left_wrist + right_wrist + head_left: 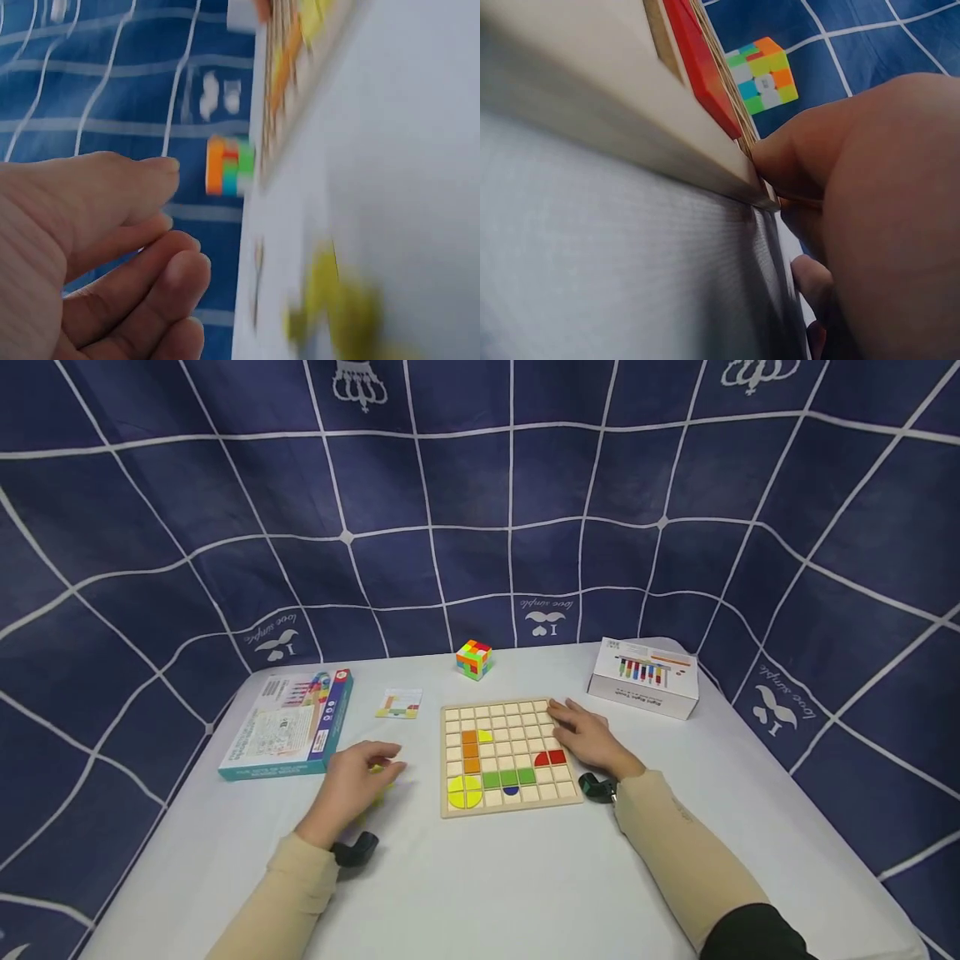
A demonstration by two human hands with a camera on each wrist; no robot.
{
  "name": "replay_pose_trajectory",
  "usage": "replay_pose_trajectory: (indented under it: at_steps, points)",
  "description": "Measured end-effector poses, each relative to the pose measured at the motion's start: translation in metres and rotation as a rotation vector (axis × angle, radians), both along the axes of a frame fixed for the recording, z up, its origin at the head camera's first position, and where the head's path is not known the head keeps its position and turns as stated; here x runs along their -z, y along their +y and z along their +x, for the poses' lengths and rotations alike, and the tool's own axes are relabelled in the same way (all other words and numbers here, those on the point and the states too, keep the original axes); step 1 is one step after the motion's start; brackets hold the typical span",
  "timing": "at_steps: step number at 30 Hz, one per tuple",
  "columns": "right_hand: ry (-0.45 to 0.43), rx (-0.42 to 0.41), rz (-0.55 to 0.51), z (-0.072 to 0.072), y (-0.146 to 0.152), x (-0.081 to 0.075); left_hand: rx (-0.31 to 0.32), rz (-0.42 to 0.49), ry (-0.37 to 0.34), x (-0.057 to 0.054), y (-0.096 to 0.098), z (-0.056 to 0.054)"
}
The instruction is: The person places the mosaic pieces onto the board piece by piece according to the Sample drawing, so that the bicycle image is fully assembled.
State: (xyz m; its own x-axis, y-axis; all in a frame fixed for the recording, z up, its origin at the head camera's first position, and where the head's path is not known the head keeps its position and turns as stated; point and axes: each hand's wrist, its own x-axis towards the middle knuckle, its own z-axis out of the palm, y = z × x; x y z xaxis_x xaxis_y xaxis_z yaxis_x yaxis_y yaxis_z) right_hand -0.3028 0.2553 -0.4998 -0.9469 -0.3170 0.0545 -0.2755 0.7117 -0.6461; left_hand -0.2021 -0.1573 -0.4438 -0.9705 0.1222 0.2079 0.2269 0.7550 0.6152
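My left hand (358,782) hovers over the white tabletop left of the wooden grid board (577,799), its fingers bent loosely with nothing between them. Yellow pieces (349,311) lie below it, blurred in the left wrist view and mostly covered by the hand in the head view. My right hand (592,737) grips the board's right edge near the far corner, thumb over the rim. Set in the board are orange squares (470,752), a green row (508,777), a yellow circle (465,792), red pieces (551,758), a blue half-circle (511,791) and a yellow quarter piece (485,736).
A small pattern card (399,703) lies beyond the left hand. The flat teal-edged box (288,722) sits at far left. Behind the board is a colourful puzzle cube (474,660). At back right stands a white box (643,677). Blue checked cloth hangs around the table.
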Motion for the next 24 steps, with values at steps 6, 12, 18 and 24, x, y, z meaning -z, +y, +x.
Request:
replay_pose_trajectory:
  at_steps: [6,12,18,24]
  points:
    - [-0.010,0.011,-0.005,0.001,0.004,-0.002,-0.063,-0.048,-0.123,0.012,-0.053,0.012]
    - [0.007,0.004,0.002,0.000,0.005,-0.005,0.003,-0.058,-0.282,0.015,-0.060,0.014]
    - [-0.004,0.002,0.008,-0.001,0.004,-0.003,0.018,-0.096,-0.325,0.016,-0.061,0.016]
    - [-0.012,-0.003,0.006,-0.002,0.002,-0.001,-0.030,-0.081,-0.256,0.025,-0.062,0.015]
